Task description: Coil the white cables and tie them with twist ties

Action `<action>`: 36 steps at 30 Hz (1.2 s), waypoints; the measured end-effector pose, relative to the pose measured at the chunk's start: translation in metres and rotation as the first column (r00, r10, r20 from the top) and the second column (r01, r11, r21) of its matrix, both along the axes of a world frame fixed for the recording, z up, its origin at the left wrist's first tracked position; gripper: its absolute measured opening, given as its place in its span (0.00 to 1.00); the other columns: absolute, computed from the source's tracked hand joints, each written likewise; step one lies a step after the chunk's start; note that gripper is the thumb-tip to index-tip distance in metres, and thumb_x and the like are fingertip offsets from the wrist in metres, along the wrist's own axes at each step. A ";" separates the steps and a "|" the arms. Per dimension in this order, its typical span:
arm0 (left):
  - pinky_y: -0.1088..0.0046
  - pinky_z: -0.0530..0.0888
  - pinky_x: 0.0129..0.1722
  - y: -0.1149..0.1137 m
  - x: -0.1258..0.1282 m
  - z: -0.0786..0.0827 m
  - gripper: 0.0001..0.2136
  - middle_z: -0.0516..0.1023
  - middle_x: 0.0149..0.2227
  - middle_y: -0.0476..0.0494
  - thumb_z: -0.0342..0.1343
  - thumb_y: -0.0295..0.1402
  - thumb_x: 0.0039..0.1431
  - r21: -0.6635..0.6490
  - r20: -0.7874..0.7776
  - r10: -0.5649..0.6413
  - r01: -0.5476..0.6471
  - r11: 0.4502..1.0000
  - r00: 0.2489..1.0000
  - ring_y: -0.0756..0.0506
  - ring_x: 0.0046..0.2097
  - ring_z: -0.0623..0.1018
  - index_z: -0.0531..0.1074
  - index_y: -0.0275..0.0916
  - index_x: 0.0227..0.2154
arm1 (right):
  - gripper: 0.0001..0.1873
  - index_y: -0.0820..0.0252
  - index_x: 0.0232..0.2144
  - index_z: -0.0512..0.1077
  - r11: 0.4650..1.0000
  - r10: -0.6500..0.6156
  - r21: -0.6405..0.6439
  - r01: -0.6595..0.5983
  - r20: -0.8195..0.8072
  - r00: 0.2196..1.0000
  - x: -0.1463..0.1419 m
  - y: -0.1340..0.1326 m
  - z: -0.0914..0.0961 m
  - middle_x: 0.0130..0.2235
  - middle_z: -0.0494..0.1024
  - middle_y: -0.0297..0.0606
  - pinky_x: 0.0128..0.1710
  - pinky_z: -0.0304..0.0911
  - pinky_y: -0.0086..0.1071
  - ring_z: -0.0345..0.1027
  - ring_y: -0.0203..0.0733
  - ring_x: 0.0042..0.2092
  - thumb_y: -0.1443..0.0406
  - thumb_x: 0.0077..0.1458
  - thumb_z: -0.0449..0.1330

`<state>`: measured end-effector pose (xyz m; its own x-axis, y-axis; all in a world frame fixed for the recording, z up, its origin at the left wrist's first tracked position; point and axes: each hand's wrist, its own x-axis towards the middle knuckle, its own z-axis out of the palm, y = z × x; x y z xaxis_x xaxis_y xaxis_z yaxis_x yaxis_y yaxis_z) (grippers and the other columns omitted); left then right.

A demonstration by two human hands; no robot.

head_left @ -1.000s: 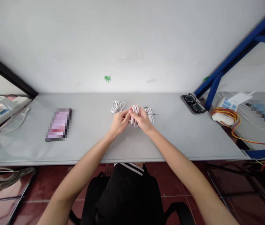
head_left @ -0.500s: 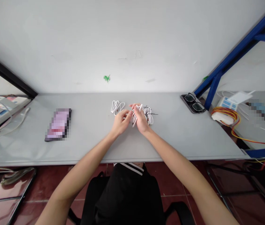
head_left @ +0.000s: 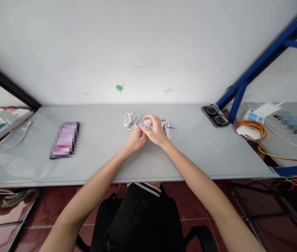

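The left arm (head_left: 90, 185) and the right arm (head_left: 203, 175) are stretched forward from the bottom of the view and angled inward, meeting at the centre. The left hand (head_left: 136, 139) is curled, fingers drawn inward — the right hand (head_left: 155, 131) is arched just beside it, its fingers turned downward.

left hand (head_left: 136, 138) and right hand (head_left: 156, 131) pinch a white cable (head_left: 147, 123)

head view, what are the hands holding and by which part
The left hand and right hand hold a looped white cable together, around the middle of its bunched loops; the hands hide the exact spot of the grip.
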<state>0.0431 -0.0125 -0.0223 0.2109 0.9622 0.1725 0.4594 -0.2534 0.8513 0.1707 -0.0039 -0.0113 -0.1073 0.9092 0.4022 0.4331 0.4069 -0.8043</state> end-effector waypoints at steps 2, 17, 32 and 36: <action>0.70 0.66 0.30 0.002 -0.001 0.002 0.06 0.70 0.22 0.48 0.49 0.31 0.56 -0.015 -0.059 0.004 -0.005 1.000 0.998 0.47 0.26 0.70 0.66 0.38 0.25 | 0.15 0.55 0.42 0.66 1.000 0.003 -0.024 -0.003 -0.001 1.000 0.002 0.002 0.005 0.33 0.71 0.34 0.39 0.62 0.36 0.66 0.41 0.35 0.56 0.55 0.60; 0.72 0.52 0.26 0.012 -0.004 0.005 0.17 0.51 0.20 0.53 0.49 0.41 0.56 -0.108 -0.026 0.025 -0.027 0.994 0.999 0.52 0.25 0.54 0.51 0.40 0.19 | 0.18 0.57 0.39 0.70 1.000 0.020 -0.006 -0.021 -0.120 0.993 0.026 0.023 0.013 0.28 0.73 0.32 0.28 0.57 0.30 0.62 0.35 0.26 0.50 0.60 0.53; 0.72 0.52 0.27 0.012 -0.006 0.001 0.15 0.51 0.21 0.53 0.48 0.41 0.55 -0.118 -0.052 0.015 -0.021 0.993 0.999 0.52 0.26 0.55 0.50 0.40 0.20 | 0.07 0.60 0.30 0.81 0.907 -0.236 -0.240 0.346 0.389 0.890 0.112 0.069 -0.022 0.34 0.83 0.40 0.41 0.65 0.32 0.75 0.41 0.37 0.67 0.50 0.62; 0.72 0.53 0.27 0.012 -0.006 0.000 0.15 0.51 0.21 0.54 0.48 0.41 0.54 -0.115 -0.049 0.019 -0.025 0.993 0.999 0.52 0.26 0.56 0.51 0.40 0.20 | 0.10 0.61 0.35 0.82 0.912 -0.177 -0.261 0.315 0.442 0.879 0.113 0.070 -0.024 0.33 0.83 0.40 0.37 0.64 0.30 0.74 0.40 0.34 0.68 0.48 0.64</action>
<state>0.0367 -0.0006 -0.0219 0.1949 0.9795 0.0506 0.5043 -0.1443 0.8514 0.2841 0.0661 -0.0357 0.0487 0.9970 0.0600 0.7961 -0.0025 -0.6051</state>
